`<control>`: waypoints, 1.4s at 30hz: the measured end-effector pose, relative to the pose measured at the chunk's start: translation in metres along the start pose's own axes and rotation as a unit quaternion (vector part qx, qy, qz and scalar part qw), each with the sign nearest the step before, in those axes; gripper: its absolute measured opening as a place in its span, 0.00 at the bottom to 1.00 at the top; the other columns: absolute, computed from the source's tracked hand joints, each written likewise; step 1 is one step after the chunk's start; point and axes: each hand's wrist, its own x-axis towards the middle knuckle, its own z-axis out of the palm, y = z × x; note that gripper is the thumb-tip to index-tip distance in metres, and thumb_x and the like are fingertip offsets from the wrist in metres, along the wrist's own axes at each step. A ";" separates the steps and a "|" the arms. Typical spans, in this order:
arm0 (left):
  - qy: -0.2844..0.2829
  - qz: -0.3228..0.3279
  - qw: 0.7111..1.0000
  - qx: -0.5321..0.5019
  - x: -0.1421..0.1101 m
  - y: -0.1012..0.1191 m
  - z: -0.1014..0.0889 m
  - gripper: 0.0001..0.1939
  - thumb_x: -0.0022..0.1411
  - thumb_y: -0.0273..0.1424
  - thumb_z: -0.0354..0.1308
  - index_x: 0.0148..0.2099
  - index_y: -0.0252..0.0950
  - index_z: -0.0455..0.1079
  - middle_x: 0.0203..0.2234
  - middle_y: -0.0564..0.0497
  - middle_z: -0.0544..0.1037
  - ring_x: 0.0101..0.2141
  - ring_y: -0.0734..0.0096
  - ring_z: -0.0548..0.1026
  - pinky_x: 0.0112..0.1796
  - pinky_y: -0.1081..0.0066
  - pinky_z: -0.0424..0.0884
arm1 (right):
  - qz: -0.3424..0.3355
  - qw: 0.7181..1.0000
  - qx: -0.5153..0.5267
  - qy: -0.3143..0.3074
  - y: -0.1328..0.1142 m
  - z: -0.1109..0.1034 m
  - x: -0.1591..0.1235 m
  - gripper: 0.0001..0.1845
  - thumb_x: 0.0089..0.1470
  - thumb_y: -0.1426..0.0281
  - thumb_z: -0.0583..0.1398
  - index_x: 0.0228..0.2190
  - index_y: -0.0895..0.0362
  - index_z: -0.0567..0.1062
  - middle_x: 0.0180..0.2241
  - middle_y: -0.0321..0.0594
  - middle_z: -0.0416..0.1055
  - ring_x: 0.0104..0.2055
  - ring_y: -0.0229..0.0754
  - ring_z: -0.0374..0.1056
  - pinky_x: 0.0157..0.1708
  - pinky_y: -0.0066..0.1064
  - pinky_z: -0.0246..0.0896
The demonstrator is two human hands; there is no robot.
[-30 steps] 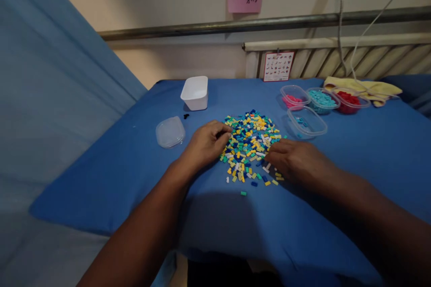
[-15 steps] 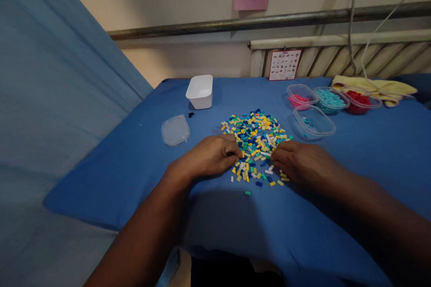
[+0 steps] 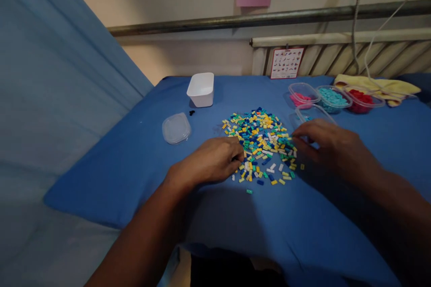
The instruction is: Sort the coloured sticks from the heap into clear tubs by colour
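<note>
A loose pile of small toy building bricks (image 3: pixel 262 136) in yellow, blue, teal, green and white lies on the blue cloth. At the pile's near left edge my left hand (image 3: pixel 218 157) rests with curled fingers; what they hold, if anything, is hidden. My right hand (image 3: pixel 330 143) is raised over the pile's right edge, thumb and forefinger pinched together. Whatever is at those fingertips is too small to make out. Just behind this hand is a clear plastic tub (image 3: pixel 311 110), partly covered by it, with a few blue pieces inside.
Clear tubs of pink bricks (image 3: pixel 301 98), turquoise bricks (image 3: pixel 333 97) and red bricks (image 3: pixel 360 98) stand at the back right, beside a yellow cloth (image 3: pixel 380 84). On the left are a white box (image 3: pixel 201 92), a translucent lid (image 3: pixel 176 128) and small black pieces (image 3: pixel 191 112).
My right hand has lifted from the pile and moved right and back, toward the nearest clear tub. The left hand stays at the pile's left edge. The view has shifted slightly.
</note>
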 end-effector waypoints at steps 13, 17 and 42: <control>0.020 0.038 0.999 0.001 0.004 0.004 -0.005 0.08 0.74 0.27 0.53 0.48 0.38 0.75 0.40 0.49 0.77 0.40 0.65 0.75 0.43 0.65 0.69 | 0.130 0.984 -0.077 0.091 0.051 -0.001 -0.004 0.14 0.70 0.66 0.59 0.48 0.55 0.83 0.46 0.49 0.83 0.46 0.55 0.80 0.43 0.44 0.74; 0.084 0.036 0.995 -0.038 0.007 0.002 -0.004 0.12 0.78 0.29 0.49 0.53 0.37 0.74 0.43 0.47 0.77 0.44 0.64 0.75 0.48 0.62 0.70 | 0.046 0.997 -0.003 0.056 0.029 0.009 -0.002 0.14 0.70 0.72 0.58 0.51 0.57 0.82 0.49 0.50 0.83 0.50 0.53 0.79 0.52 0.43 0.74; 0.120 -0.017 0.992 -0.016 0.013 0.001 0.006 0.10 0.76 0.29 0.51 0.52 0.37 0.73 0.46 0.45 0.77 0.47 0.60 0.76 0.48 0.60 0.71 | 0.045 0.990 0.111 -0.076 0.015 0.023 -0.009 0.18 0.68 0.74 0.55 0.54 0.55 0.79 0.47 0.48 0.82 0.47 0.51 0.78 0.49 0.42 0.73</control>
